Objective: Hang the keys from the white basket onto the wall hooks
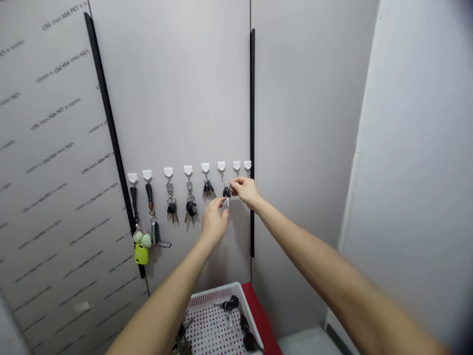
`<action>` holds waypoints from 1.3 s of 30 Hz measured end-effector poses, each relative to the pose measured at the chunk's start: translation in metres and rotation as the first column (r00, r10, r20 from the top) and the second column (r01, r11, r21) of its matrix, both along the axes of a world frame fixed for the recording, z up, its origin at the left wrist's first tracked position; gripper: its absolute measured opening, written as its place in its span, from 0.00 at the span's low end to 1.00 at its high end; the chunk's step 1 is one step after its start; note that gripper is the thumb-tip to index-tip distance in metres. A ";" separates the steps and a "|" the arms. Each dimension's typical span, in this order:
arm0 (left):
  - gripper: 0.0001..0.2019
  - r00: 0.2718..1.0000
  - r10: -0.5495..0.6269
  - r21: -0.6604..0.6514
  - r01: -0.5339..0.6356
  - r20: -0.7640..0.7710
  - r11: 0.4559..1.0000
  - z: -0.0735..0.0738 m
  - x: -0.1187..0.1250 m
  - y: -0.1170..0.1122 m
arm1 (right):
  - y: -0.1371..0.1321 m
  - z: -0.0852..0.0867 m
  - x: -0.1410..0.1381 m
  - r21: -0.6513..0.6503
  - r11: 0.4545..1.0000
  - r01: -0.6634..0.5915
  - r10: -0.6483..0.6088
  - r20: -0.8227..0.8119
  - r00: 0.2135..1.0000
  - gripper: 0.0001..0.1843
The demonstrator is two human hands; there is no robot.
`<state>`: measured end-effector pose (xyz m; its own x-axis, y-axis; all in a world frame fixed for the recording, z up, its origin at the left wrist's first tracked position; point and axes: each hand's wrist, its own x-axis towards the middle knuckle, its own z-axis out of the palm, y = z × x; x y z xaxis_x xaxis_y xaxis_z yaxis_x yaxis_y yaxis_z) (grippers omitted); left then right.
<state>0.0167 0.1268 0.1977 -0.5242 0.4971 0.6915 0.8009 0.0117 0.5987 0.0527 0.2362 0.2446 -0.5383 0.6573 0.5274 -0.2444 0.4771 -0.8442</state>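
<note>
Key bunch [226,192] pinched at its ring [227,183], just below the sixth hook [220,166] from the left.
The ring is gripped by the fingers of the right hand [247,191]; whether the bunch is gripped by the left hand [215,220] cannot be told. Five hooks [188,170] are already filled; more keys [250,341] are seemingly left in the white basket [221,291]. "ABA PET" can be read on the left panel [44,197].

Indoors we are, home or office impossible to tell: tall pale cabinet doors [177,98] with long black handles [253,113], lettering across the left-hand panel [40,162], a plain wall [417,172] right, and keys [172,209] dangling from white hooks [188,170].
</note>
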 end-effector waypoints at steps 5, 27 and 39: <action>0.17 0.996 0.085 -0.051 -0.086 -0.022 0.995 0.025 -0.010 0.009 | 0.003 0.023 -0.016 0.039 0.994 0.099 -0.100 0.026 0.995 0.06; 0.17 0.971 0.029 -0.268 0.037 0.237 0.963 -0.079 -0.010 -0.028 | -0.009 -0.059 0.010 0.568 0.807 0.161 -0.328 0.205 0.922 0.13; 0.15 0.904 0.075 -0.557 0.192 0.421 0.808 -0.212 0.014 -0.067 | -0.051 -0.223 0.057 0.632 0.535 -0.560 -0.354 0.770 0.531 0.10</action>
<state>0.0307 0.0593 -0.0146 -0.6426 0.7662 -0.0025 0.4971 0.4194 0.7596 0.1099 0.1852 0.0213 -0.9894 0.1374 0.0463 0.1393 0.9894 0.0409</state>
